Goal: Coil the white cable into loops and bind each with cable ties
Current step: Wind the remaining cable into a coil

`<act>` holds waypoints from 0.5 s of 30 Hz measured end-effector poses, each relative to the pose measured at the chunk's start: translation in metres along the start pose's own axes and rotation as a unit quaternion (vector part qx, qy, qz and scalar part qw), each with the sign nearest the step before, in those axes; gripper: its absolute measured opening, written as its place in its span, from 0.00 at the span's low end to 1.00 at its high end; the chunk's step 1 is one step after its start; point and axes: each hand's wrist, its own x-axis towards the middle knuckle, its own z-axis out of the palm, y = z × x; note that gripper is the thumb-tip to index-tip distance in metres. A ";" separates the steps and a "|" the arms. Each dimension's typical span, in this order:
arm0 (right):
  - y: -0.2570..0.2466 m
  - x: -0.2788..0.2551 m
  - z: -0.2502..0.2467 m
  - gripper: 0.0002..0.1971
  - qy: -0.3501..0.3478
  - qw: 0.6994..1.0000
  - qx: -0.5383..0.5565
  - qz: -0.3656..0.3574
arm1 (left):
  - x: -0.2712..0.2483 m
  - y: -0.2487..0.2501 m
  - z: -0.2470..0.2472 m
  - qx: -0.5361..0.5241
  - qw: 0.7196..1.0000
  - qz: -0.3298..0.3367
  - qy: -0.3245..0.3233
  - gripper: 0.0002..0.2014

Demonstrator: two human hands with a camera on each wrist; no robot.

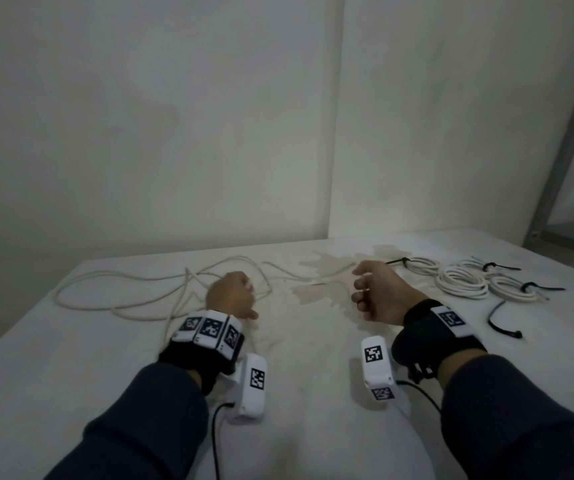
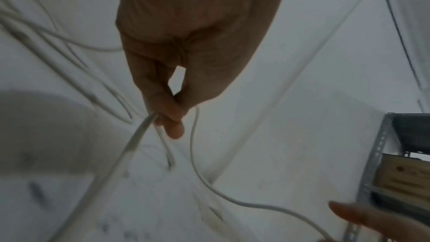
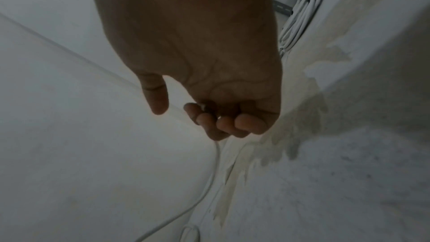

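A long white cable (image 1: 119, 273) sprawls in loose curves over the left half of the white table (image 1: 313, 427). My left hand (image 1: 232, 292) sits on top of that tangle. In the left wrist view my left hand (image 2: 167, 117) pinches a few cable (image 2: 139, 135) strands between thumb and fingers. One strand runs from there toward my right hand (image 1: 365, 289), which hovers mid-table with curled fingers and the thumb held apart. In the right wrist view the cable (image 3: 216, 163) rises into the curled fingers of my right hand (image 3: 216, 122).
Coiled white bundles (image 1: 462, 280) bound with black cable ties (image 1: 500, 266) lie at the right of the table. A loose black tie (image 1: 502, 327) lies nearer me. A brownish stain (image 1: 320, 278) marks the middle. A metal shelf frame (image 1: 562, 168) stands beyond the right edge.
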 end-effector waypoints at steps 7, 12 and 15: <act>0.021 0.009 0.005 0.13 0.079 0.888 -0.451 -0.044 | -0.002 -0.040 -0.046 -0.077 0.989 -0.038 0.117 0.12; 0.021 0.006 0.005 0.14 0.194 0.866 -0.454 -0.080 | -0.013 -0.052 -0.055 -0.166 0.964 -0.029 0.204 0.23; 0.022 0.008 0.011 0.10 0.191 0.948 -0.226 -0.113 | -0.018 -0.060 -0.051 -0.139 0.975 -0.036 0.171 0.16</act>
